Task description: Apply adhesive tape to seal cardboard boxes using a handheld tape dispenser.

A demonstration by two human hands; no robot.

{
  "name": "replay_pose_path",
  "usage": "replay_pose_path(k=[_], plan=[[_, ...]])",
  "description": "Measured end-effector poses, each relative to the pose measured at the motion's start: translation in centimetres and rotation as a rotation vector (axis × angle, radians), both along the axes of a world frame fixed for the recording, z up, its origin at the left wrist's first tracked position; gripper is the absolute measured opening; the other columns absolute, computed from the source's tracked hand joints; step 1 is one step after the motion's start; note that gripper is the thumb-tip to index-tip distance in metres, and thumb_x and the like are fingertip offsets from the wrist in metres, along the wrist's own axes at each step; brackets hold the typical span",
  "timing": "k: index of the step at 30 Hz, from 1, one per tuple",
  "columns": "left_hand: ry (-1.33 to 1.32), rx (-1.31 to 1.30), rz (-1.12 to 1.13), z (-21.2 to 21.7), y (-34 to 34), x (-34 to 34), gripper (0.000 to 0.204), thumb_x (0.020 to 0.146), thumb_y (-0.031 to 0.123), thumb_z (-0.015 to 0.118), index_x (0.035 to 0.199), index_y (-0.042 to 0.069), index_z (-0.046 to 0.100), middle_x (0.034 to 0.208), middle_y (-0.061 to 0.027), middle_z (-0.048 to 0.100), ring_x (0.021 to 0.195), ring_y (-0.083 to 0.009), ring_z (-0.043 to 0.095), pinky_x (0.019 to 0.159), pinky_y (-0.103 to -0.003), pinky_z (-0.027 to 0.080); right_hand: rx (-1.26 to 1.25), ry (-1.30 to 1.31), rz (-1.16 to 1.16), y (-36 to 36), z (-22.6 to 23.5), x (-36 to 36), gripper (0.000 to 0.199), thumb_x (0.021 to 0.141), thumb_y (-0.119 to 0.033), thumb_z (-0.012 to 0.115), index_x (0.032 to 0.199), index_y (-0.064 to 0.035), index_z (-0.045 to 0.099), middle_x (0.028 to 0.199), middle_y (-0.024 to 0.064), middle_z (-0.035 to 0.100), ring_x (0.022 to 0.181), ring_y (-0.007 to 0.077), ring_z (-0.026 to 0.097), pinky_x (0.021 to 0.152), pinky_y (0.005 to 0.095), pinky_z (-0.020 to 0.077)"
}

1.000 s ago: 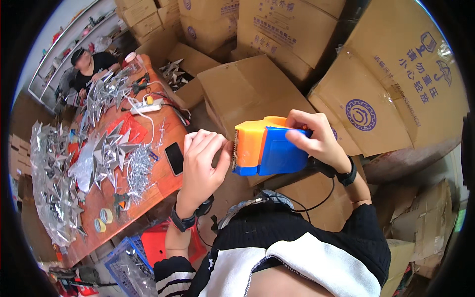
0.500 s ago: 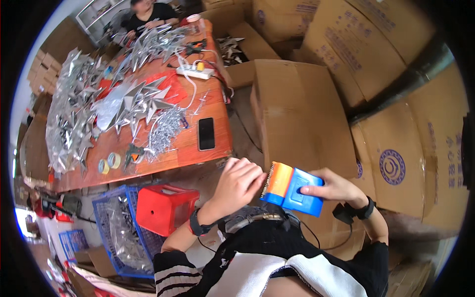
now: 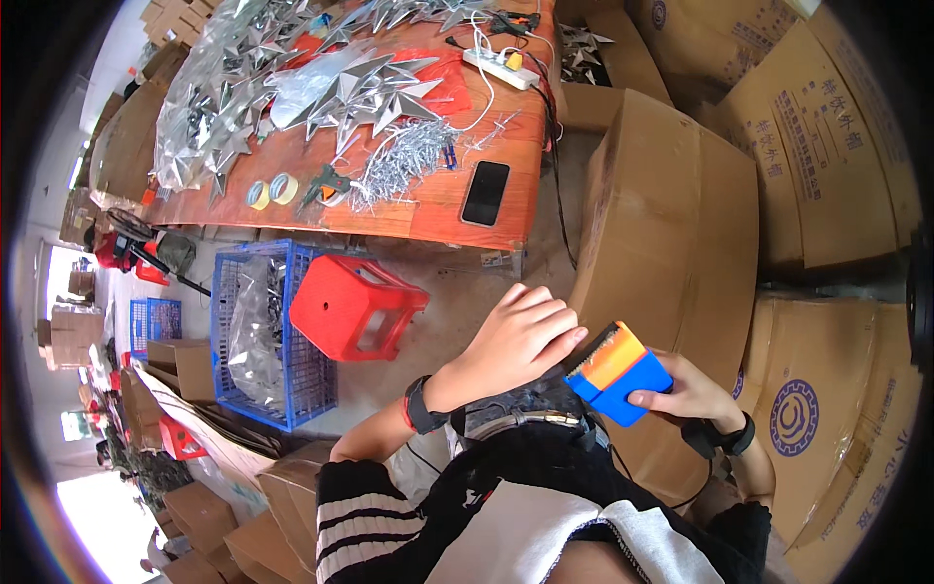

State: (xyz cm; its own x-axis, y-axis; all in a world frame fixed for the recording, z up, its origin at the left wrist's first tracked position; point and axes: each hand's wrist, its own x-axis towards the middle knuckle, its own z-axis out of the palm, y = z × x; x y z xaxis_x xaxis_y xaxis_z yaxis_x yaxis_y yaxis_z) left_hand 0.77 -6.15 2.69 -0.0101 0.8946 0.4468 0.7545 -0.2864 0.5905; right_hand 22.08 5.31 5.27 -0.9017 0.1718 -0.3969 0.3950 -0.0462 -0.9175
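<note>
Cartons [image 3: 671,224] are flanking the worktop's [image 3: 409,220] right edge as, off its near right corner, our right hand [image 3: 693,391] is gripping a likely light, stiff orange-and-blue tape dispenser [image 3: 615,372] by its blue body [image 3: 623,393], safest away from the teeth [image 3: 591,353], our curled left hand [image 3: 516,341] hovering beside, its hold unclear.

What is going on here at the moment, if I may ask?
A person's right hand grips a blue-and-orange tape dispenser, close to the curled left hand; whether that hand holds anything is unclear. Silver stars and a smartphone lie on the wooden table.
</note>
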Motion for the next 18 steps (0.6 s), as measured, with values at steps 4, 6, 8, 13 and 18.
replay_pose_path(k=[4, 6, 8, 13, 18], plan=[[-0.009, -0.084, 0.064, 0.3, -0.7, 0.3, 0.020, 0.071, 0.013, 0.061, 0.064, 0.006, 0.044, 0.063, -0.0046, 0.041, 0.062, -0.0203, 0.042, 0.057, -0.031, 0.030, 0.076, -0.015, 0.059, -0.2, 0.1, -0.1, 0.041, 0.076, -0.025, 0.062, 0.105, 0.0017, 0.050, 0.082, 0.0081, 0.060, 0.076, 0.0121, 0.055, 0.070, 0.0267, 0.0440], [0.008, -0.112, 0.072, 0.2, -0.8, 0.3, 0.017, 0.069, 0.010, 0.060, 0.064, 0.006, 0.044, 0.063, -0.0055, 0.041, 0.063, -0.0222, 0.043, 0.057, -0.032, 0.031, 0.161, -0.058, 0.058, -0.1, 0.5, -0.3, 0.043, 0.075, -0.028, 0.062, 0.103, 0.0017, 0.051, 0.079, 0.0103, 0.060, 0.073, 0.0143, 0.057, 0.068, 0.0272, 0.0447], [-0.008, -0.119, 0.070, 0.1, -0.6, 0.6, 0.013, 0.065, 0.004, 0.057, 0.064, 0.005, 0.044, 0.064, -0.0069, 0.041, 0.064, -0.0242, 0.043, 0.057, -0.033, 0.031, 0.376, -0.037, 0.051, 0.2, 0.4, -0.1, 0.047, 0.072, -0.034, 0.063, 0.100, 0.0016, 0.053, 0.072, 0.0144, 0.059, 0.068, 0.0199, 0.059, 0.063, 0.0290, 0.0456], [-0.014, -0.064, 0.131, -1.6, -0.4, 1.2, 0.014, 0.066, 0.006, 0.057, 0.062, 0.004, 0.044, 0.061, -0.0068, 0.041, 0.060, -0.0231, 0.043, 0.055, -0.032, 0.031, 0.773, 0.087, -0.007, 0.9, 0.7, 0.3, 0.052, 0.066, -0.043, 0.065, 0.090, 0.0012, 0.054, 0.062, 0.0168, 0.054, 0.057, 0.0303, 0.056, 0.051, 0.0332, 0.0437], [-0.269, -0.165, 0.161, -4.1, -0.5, 1.1, 0.019, 0.075, 0.006, 0.055, 0.062, 0.000, 0.043, 0.060, -0.0089, 0.040, 0.058, -0.0215, 0.041, 0.056, -0.030, 0.033, 0.563, -0.191, -0.030, 2.1, 0.2, 4.9, 0.050, 0.066, -0.043, 0.065, 0.088, 0.0010, 0.056, 0.065, 0.0164, 0.055, 0.061, 0.0284, 0.057, 0.054, 0.0320, 0.0440]])
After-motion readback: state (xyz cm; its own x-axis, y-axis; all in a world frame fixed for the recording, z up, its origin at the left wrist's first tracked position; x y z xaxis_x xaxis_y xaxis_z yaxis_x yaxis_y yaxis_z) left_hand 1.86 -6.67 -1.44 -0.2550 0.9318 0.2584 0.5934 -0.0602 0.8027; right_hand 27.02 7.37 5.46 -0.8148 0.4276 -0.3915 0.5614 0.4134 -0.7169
